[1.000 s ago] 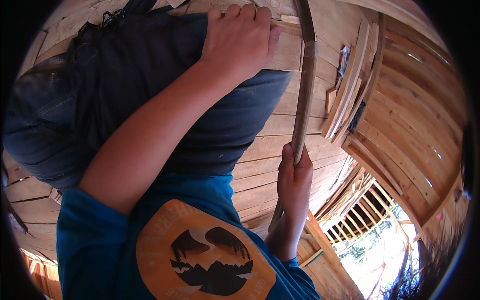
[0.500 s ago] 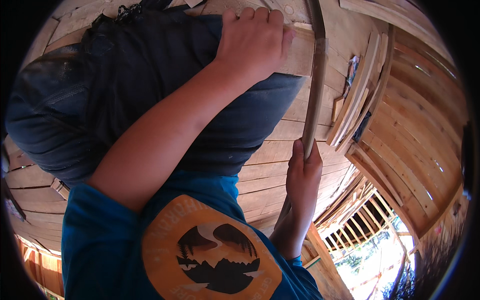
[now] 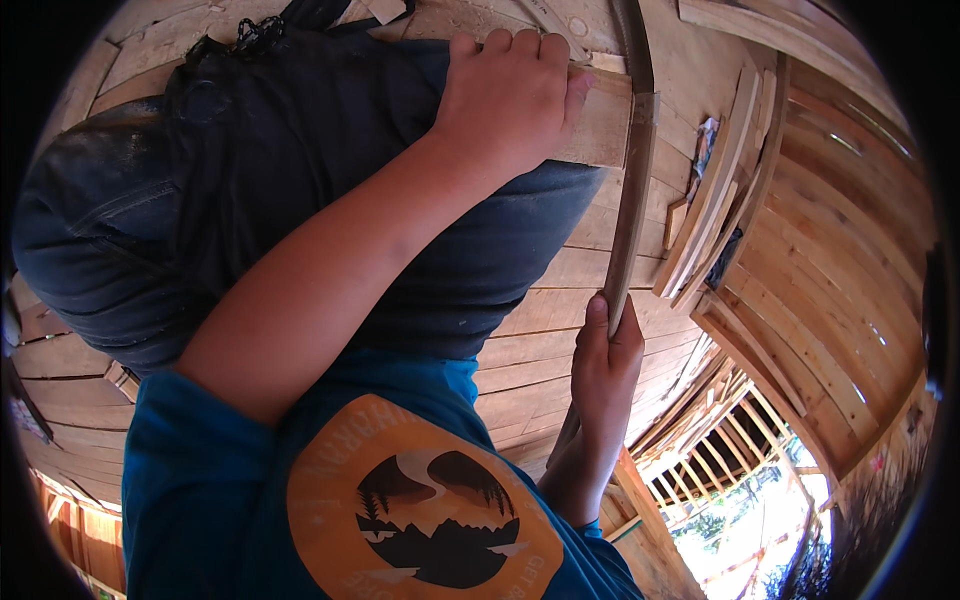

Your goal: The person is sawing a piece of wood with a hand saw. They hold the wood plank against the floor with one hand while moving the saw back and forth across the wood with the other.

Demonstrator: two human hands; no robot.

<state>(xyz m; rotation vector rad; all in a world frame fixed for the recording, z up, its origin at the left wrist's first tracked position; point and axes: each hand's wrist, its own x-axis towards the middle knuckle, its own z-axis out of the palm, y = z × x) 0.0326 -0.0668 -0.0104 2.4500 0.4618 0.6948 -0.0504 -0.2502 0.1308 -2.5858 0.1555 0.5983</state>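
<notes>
My left hand [image 3: 512, 98] lies over a pale wooden board [image 3: 603, 122], its fingers curled over the far edge and the thumb along the right side. The board rests across my bent leg in dark trousers [image 3: 500, 240]. Just past the board's right end runs a long, brown, slightly curved bar [image 3: 632, 190] with a band of clear tape-like wrap. My right hand [image 3: 606, 350] is closed round the bar's lower part, thumb pointing up along it. Its far end leaves the top of the picture, so I cannot tell what it belongs to.
Wooden planks make up the floor [image 3: 540, 320] around me. At the right lie several narrow wood strips [image 3: 715, 190] beside a plank wall [image 3: 830, 250]. A slatted railing [image 3: 715, 455] and a bright opening appear at lower right. Dark straps [image 3: 260, 35] lie beyond my legs.
My right hand and the bar have shifted slightly toward me. My left hand and the board have also moved a little nearer, with the grips unchanged.
</notes>
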